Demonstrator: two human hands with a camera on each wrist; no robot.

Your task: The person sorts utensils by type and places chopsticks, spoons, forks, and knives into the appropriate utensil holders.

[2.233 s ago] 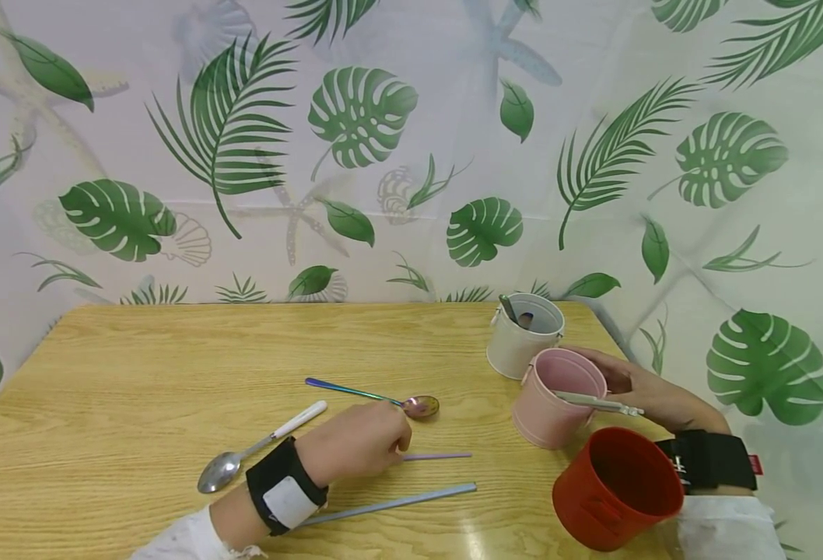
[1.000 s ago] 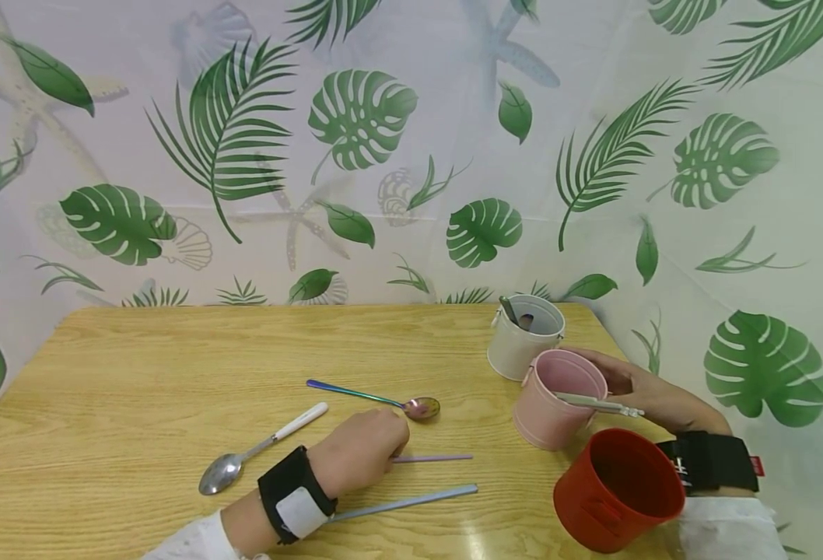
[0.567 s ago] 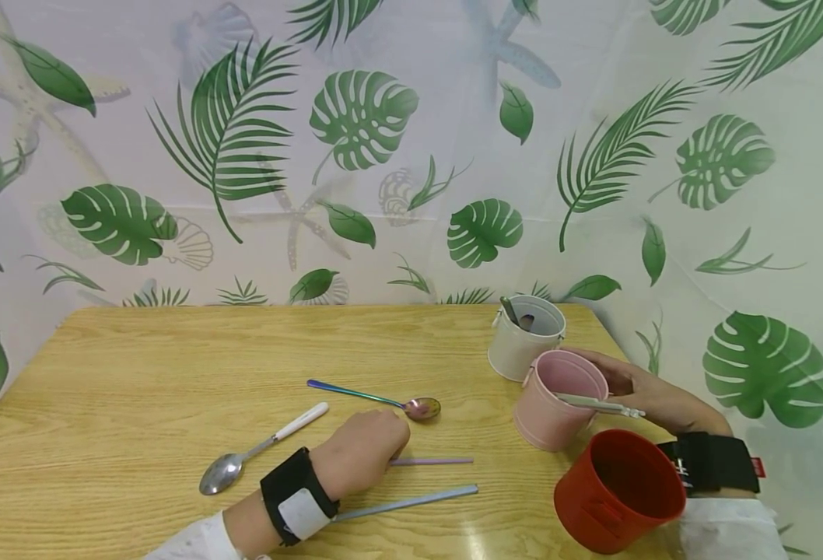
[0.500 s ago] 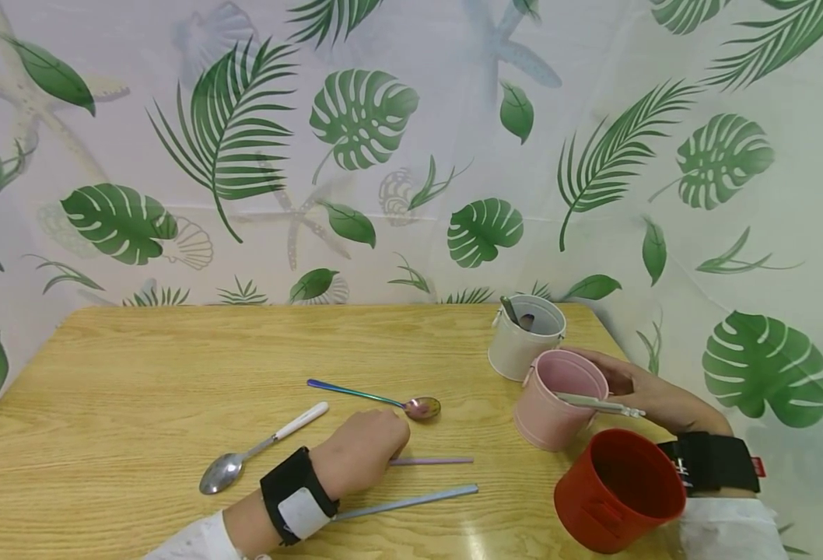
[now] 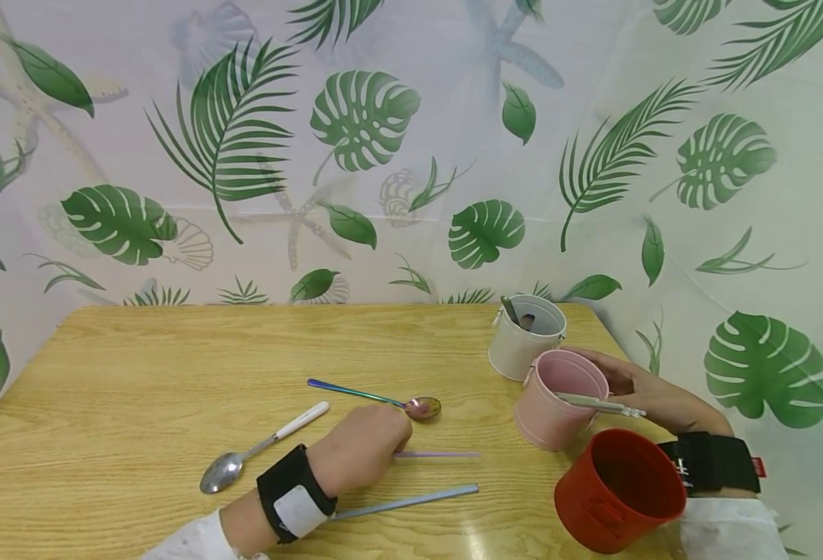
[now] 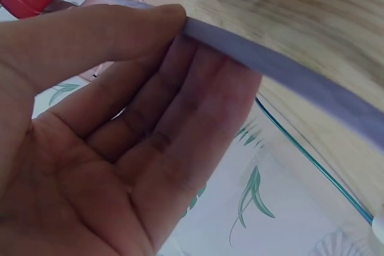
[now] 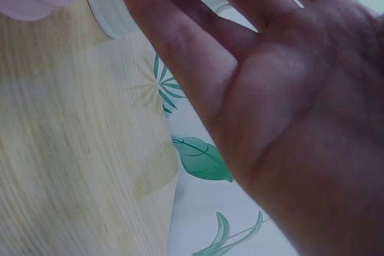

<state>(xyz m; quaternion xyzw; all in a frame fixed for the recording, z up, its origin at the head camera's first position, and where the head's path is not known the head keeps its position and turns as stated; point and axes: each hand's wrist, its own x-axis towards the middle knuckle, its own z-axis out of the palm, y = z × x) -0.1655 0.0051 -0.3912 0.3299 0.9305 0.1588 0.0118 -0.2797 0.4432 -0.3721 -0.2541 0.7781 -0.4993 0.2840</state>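
My left hand (image 5: pixel 358 449) pinches a thin purple chopstick (image 6: pixel 288 67) between thumb and fingertips, low over the table. Its tapered end reaches right in the head view. A grey-blue chopstick (image 5: pixel 411 499) lies nearer to me, partly behind my wrist. Just beyond the left hand is a rainbow-coloured spoon (image 5: pixel 422 408). The fingers of my right hand (image 5: pixel 653 397) reach behind a pink bucket (image 5: pixel 548 420); in the right wrist view their tips touch its lower side. A grey-handled utensil (image 5: pixel 593 402) with a clear beaded end leans across that bucket's rim.
A white bucket (image 5: pixel 516 350) holding utensils stands behind the pink one. Close to my right wrist is a tilted red bucket (image 5: pixel 590 505). Left of my left hand lies a spoon with a white handle (image 5: pixel 302 420). The table (image 5: pixel 173 350) ends at a leaf-patterned backdrop.
The left hand shifted slightly right, then its purple chopstick moved a little up and right, its tip blurring. The right hand and the buckets stay put.
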